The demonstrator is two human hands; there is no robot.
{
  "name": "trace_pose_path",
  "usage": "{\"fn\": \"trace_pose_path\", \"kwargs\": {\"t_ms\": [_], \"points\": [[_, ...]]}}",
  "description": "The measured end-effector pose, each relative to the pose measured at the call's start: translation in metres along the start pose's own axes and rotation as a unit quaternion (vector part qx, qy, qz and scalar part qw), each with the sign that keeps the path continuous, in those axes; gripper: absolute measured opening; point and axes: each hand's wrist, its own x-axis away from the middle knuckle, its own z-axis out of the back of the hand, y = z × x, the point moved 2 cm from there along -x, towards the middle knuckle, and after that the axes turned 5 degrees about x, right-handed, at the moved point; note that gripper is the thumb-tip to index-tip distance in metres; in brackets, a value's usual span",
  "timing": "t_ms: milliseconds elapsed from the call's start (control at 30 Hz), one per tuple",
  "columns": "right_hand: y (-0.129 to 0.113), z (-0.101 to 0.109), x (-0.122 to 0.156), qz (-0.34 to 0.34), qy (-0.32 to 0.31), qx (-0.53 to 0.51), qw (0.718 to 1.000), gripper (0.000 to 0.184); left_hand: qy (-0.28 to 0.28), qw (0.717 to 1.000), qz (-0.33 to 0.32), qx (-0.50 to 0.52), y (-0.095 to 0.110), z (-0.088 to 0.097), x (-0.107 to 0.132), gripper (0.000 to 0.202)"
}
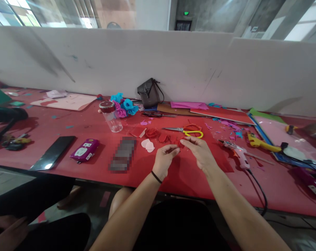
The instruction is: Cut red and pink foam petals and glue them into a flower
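Note:
My left hand [165,158] and my right hand [199,153] are held together over the red table [95,122], fingers pinched on a small red paper piece [179,143] between them. The left wrist wears a thin black band. Just beyond the hands lie several red paper petals [152,132], two pale heart-shaped cutouts [148,144] and scissors with yellow and red handles [189,131].
A clear glass jar [111,116], blue and magenta paper flowers [123,105] and a dark small bag [148,92] stand further back. A glue gun [238,150] with its cord lies at right. A black phone [54,152] and purple device [84,150] lie at left. Another person's hand [3,226] shows bottom left.

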Motion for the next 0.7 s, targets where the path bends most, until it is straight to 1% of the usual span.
{"fn": "trace_pose_path", "kwargs": {"t_ms": [167, 300, 367, 600, 700], "points": [[-0.003, 0.005, -0.005, -0.005, -0.002, 0.024, 1.000, 0.024, -0.025, 0.999, 0.022, 0.008, 0.006, 0.000, -0.001, 0.026], [-0.008, 0.007, -0.007, -0.014, -0.031, 0.040, 0.999, 0.022, -0.018, 0.998, 0.060, 0.017, 0.009, 0.006, -0.008, 0.022], [-0.010, 0.007, -0.007, -0.021, -0.045, 0.042, 0.998, 0.022, -0.027, 0.997, 0.072, 0.011, 0.008, 0.007, -0.011, 0.022], [-0.010, 0.001, -0.007, -0.014, -0.070, 0.053, 0.996, 0.021, -0.083, 0.994, 0.068, 0.014, 0.007, 0.003, -0.009, 0.025], [-0.013, -0.001, -0.006, -0.007, -0.085, 0.066, 0.994, 0.021, -0.099, 0.993, 0.069, 0.019, 0.007, 0.003, -0.007, 0.025]]}}
